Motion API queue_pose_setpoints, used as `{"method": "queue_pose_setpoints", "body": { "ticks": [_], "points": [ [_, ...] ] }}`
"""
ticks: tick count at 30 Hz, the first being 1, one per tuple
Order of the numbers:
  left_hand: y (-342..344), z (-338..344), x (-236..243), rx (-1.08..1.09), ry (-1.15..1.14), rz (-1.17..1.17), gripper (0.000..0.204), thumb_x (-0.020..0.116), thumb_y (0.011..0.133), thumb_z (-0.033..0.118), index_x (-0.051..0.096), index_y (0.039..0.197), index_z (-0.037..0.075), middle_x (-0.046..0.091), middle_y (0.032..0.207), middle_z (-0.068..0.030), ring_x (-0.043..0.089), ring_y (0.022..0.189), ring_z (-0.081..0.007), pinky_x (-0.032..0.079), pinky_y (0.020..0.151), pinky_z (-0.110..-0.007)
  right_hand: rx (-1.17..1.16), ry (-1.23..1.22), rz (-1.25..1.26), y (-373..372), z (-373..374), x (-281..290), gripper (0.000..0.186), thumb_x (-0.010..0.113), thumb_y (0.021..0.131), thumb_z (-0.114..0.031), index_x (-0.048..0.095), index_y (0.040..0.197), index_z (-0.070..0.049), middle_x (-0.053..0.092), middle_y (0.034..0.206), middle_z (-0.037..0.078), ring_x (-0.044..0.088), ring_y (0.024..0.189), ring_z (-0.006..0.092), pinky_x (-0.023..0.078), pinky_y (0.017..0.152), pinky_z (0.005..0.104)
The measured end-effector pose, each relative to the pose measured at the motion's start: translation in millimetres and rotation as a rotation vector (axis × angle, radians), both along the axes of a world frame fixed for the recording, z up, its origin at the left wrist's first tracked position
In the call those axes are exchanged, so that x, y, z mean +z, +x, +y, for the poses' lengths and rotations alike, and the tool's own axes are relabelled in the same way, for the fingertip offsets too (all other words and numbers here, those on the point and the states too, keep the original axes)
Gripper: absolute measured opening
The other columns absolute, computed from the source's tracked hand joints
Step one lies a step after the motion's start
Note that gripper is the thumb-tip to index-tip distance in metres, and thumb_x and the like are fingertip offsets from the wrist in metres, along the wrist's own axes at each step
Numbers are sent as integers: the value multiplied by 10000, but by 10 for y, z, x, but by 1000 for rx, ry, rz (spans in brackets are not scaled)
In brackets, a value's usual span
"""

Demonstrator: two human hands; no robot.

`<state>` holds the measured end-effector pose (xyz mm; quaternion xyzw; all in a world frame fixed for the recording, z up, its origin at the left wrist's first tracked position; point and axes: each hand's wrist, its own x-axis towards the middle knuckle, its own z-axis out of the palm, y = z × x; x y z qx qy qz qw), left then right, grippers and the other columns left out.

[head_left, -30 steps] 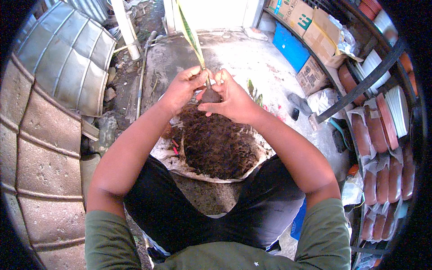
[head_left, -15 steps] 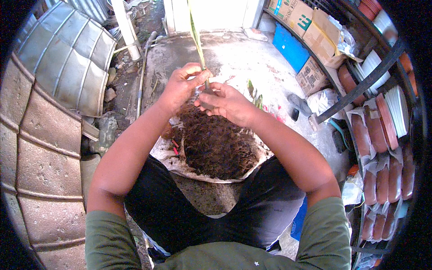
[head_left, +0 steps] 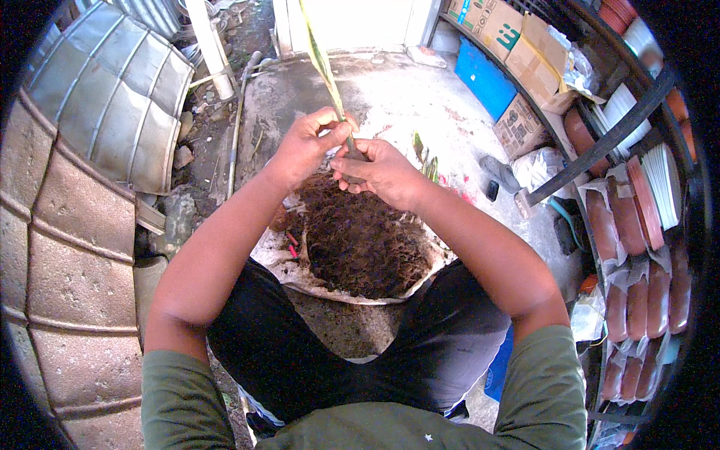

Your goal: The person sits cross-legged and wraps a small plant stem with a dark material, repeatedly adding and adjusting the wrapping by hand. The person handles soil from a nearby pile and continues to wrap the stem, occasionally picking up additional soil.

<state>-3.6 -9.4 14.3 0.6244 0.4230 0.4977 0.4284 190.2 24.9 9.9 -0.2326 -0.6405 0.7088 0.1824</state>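
A tall, narrow yellow-edged green leaf (head_left: pixel 324 67) stands upright between my hands. My left hand (head_left: pixel 307 150) pinches it near its base with thumb and fingers. My right hand (head_left: pixel 381 172) is wrapped round the dark lower end (head_left: pixel 351 154), just below my left hand, and partly hides it. Beneath both hands a heap of dark crumbly soil (head_left: pixel 360 247) lies on a pale sack (head_left: pixel 296 276) between my knees. Small red items (head_left: pixel 292 249) lie at its left. Short variegated plants (head_left: pixel 424 161) are behind my right hand.
Metal sheets (head_left: pixel 112 97) and tile panels (head_left: pixel 75 277) line the left, with white pipe (head_left: pixel 210 52). At right stand cardboard boxes (head_left: pixel 532 60), a blue bin (head_left: pixel 480 75), stacked brown wrapped pots (head_left: pixel 637 300), a dark bar (head_left: pixel 600 142) and dark shoes (head_left: pixel 496 176). A white door (head_left: pixel 345 22) is behind.
My right fingers have closed further around the dark lower end, where the rounded clump showed more plainly earlier. The leaf tip has swayed slightly; my left hand keeps its pinch.
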Motion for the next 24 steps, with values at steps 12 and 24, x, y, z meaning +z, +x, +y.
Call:
{"method": "queue_pose_setpoints", "body": {
  "ticks": [12,24],
  "points": [
    [60,-58,31,-60,-165,-152,337,606,1027,377,637,1151,65,577,859,38,524,738,-52,448,625,-216,27,-189,85,45,10,33,267,670,1002,-220,607,1193,-44,686,1071,81,650,895,152,504,721,262],
    [50,21,-50,-19,-8,-10,222,578,1046,270,660,1094,69,642,875,17,560,694,-71,466,640,-251,-93,-173,1,27,-106,81,319,679,995,-345,611,1127,-63,646,971,61,610,794,137,505,707,282]
  ]
}}
